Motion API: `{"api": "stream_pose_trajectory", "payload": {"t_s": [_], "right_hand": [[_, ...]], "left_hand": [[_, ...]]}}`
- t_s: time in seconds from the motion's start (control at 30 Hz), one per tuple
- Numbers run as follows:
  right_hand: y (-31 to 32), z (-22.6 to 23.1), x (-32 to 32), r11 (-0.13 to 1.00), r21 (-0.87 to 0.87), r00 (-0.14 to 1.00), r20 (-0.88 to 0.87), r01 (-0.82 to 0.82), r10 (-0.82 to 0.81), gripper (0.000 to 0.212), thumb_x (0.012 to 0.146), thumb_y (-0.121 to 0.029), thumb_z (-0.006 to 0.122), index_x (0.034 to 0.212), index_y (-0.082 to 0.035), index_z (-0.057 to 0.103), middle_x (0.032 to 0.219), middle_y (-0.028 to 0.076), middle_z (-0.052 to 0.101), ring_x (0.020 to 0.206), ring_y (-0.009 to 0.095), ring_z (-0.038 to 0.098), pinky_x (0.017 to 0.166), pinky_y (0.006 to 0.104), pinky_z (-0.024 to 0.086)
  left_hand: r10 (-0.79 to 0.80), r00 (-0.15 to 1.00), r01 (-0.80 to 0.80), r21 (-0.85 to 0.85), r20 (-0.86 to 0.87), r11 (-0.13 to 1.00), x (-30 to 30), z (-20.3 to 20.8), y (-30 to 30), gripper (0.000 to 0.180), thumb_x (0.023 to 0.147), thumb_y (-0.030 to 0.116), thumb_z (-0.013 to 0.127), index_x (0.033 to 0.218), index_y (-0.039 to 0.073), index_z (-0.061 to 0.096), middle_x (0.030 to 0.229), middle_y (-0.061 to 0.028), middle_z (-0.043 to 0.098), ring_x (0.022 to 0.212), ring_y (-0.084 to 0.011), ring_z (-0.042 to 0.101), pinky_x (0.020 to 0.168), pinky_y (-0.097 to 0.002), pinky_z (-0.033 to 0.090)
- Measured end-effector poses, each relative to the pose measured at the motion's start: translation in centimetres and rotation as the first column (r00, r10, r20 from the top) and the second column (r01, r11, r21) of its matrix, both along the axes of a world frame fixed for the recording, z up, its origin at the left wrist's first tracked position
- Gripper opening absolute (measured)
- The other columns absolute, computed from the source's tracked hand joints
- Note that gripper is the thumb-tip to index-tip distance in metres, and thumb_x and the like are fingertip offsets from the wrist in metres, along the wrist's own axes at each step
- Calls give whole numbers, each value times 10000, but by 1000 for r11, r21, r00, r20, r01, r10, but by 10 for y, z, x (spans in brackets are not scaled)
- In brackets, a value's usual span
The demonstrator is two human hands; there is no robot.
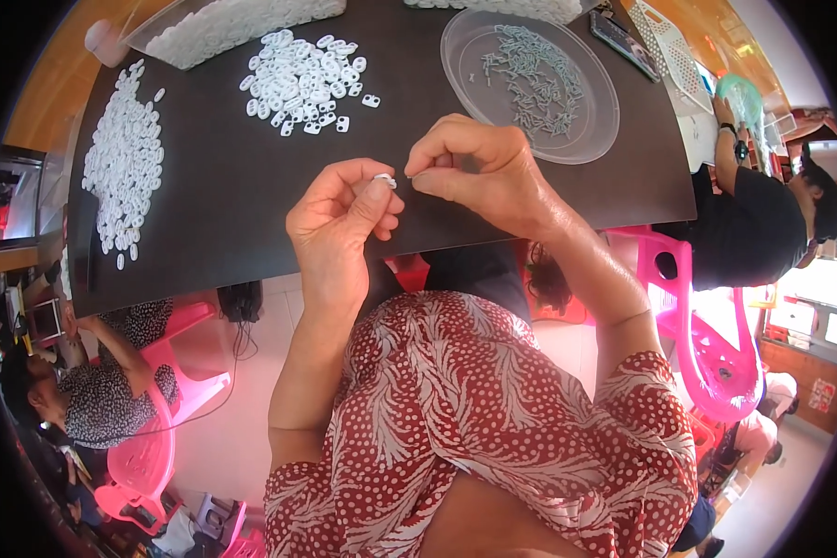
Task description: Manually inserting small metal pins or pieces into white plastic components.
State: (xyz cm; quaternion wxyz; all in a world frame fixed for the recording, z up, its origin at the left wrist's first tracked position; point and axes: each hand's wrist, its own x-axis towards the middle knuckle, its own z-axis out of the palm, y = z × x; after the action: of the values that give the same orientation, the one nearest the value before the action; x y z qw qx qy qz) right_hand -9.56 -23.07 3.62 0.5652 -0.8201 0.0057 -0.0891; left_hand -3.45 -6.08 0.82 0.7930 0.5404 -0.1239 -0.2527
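- Two bare hands, close but apart, over near side of dark table (pixel 205 209).
- Left hand (pixel 337 212): thumb and index finger pinching small white piece (pixel 387 180).
- Right hand (pixel 479 172): thumb and index fingertips drawn together, right of the piece; too small to tell if anything sits between them.
- Far: heap of white pieces (pixel 307 79). Left: long white pile (pixel 123 167). Far right: clear round tray (pixel 482 102) with grey screws (pixel 541 84).
- Risk: white piece could slip if the left pinch loosens; likely cause, so little surface to grip.
- Risk: dropped near the table edge, it might roll to the floor.
- Risk: right forearm swinging wide could nudge the tray, scattering screws.
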Motion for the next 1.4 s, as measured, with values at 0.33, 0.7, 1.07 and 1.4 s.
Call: {"api": "stream_pose_trajectory", "payload": {"t_s": [0.33, 0.7, 1.07, 1.4], "right_hand": [[10, -4, -5, 986, 163, 998, -67, 31, -20, 76, 808, -4, 650, 884, 4, 651, 827, 2, 597, 754, 62, 511, 700, 221, 428], [16, -5, -1, 974, 218, 988, -152, 63, -30, 124, 813, -9, 661, 928, 13, 621, 855, 12, 603, 786, 59, 541, 723, 218, 468], [21, -7, 1, 981, 183, 985, -171, 60, -28, 132, 808, -20, 673, 928, 6, 623, 840, 0, 602, 775, 48, 530, 701, 209, 456], [23, -16, 4, 993, 107, 996, -71, 54, -47, 118, 783, -51, 672, 873, 7, 623, 693, -15, 567, 632, 41, 492, 577, 211, 437]], "left_hand": [[45, 998, -49, -124, -41, 991, -6, 0, 0, 144, 868, 38, 622, 983, -49, 623, 826, -98, 651, 684, -123, 596, 608, -234, 491], [100, 995, -102, -104, -31, 989, -10, -5, 0, 122, 877, 25, 608, 975, -47, 618, 811, -62, 626, 672, -93, 562, 607, -210, 479], [100, 994, -101, 12, 40, 995, -13, -8, 7, 123, 866, 25, 621, 967, -46, 628, 816, -49, 621, 675, -85, 557, 599, -203, 461], [124, 986, -129, 38, 108, 991, -14, -14, 11, 125, 861, 39, 638, 953, -45, 635, 832, -39, 627, 683, -72, 541, 608, -188, 449]]}}
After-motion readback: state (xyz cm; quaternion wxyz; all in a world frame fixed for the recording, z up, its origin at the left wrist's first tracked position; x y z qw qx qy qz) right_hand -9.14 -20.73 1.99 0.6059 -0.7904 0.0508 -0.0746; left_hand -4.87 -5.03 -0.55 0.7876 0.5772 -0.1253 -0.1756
